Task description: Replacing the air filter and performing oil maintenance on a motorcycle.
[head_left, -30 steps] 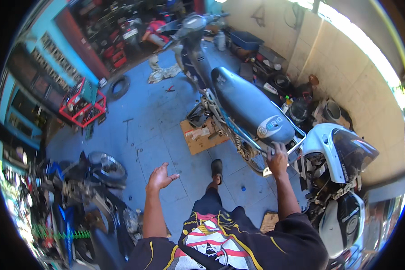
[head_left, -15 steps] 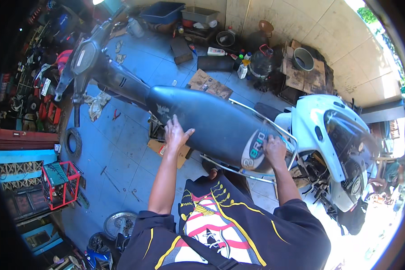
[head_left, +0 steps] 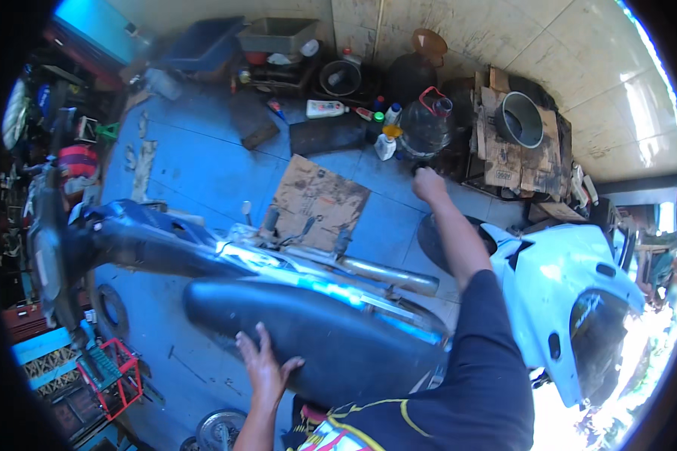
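A motorcycle with a long black seat (head_left: pixel 316 334) stands across in front of me, its handlebar (head_left: pixel 49 248) at the left. My left hand (head_left: pixel 263 368) lies on the near side of the seat, fingers spread. My right arm reaches past the rear of the motorcycle. My right hand (head_left: pixel 429 184) is closed, above the floor just in front of a large clear jug (head_left: pixel 426 128). A dark patch shows at its fingers, and I cannot tell whether it is held. Between the seat and the far floor lies a silver exhaust pipe (head_left: pixel 391 276).
A white motorcycle fairing (head_left: pixel 560 274) stands close at the right. Flattened cardboard (head_left: pixel 320 201) lies on the blue floor beyond the seat. Several bottles stand by the wall, including a white one (head_left: pixel 386 143). A grey basin (head_left: pixel 520 120) sits at the back right. A red rack (head_left: pixel 120 376) is at the left.
My right hand has left the rear of the seat and stretched out beyond the motorcycle. My left hand remains spread at the seat. The motorcycle's far side and exhaust now show.
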A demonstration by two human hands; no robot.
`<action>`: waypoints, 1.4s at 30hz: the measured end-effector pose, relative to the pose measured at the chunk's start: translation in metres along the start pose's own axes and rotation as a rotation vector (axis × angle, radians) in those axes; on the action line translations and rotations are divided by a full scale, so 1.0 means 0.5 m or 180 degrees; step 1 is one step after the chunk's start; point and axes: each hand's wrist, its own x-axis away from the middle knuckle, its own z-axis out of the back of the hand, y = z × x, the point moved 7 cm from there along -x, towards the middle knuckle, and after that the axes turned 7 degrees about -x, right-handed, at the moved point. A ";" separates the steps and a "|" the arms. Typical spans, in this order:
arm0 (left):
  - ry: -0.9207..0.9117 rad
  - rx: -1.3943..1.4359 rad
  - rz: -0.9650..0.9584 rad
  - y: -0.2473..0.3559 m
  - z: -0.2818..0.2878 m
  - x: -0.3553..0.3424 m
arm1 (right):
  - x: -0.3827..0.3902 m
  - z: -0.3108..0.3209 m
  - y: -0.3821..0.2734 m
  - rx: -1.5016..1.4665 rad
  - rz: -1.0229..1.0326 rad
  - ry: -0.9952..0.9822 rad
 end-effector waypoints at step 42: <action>-0.0273 0.0388 0.0112 0.007 0.015 -0.051 | -0.513 -0.045 0.093 0.1001 0.1894 0.0903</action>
